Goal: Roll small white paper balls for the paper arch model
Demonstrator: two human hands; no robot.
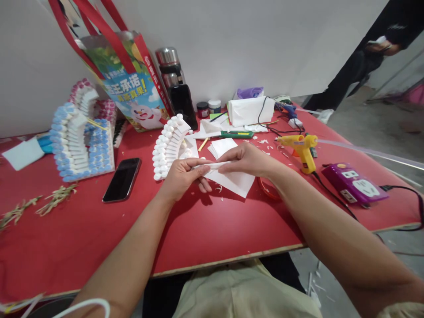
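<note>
Both my hands meet over the middle of the red table (99, 238). My left hand (181, 176) pinches one end of a thin white paper strip (212, 165). My right hand (247, 158) grips the other end from above, fingers closed on it. Under the hands lies a white paper sheet (235, 182). Just beyond my left hand stands a white fan-shaped model (169, 145) of paper slats tipped with white balls.
A black phone (122, 179) lies left of my hands. A blue and pink ball model (81, 141) stands far left. A yellow glue gun (302, 148), a purple power strip (353, 183), a tissue box (250, 110), a flask (172, 73) and a printed bag (132, 88) ring the back. Another person (371, 48) stands at upper right.
</note>
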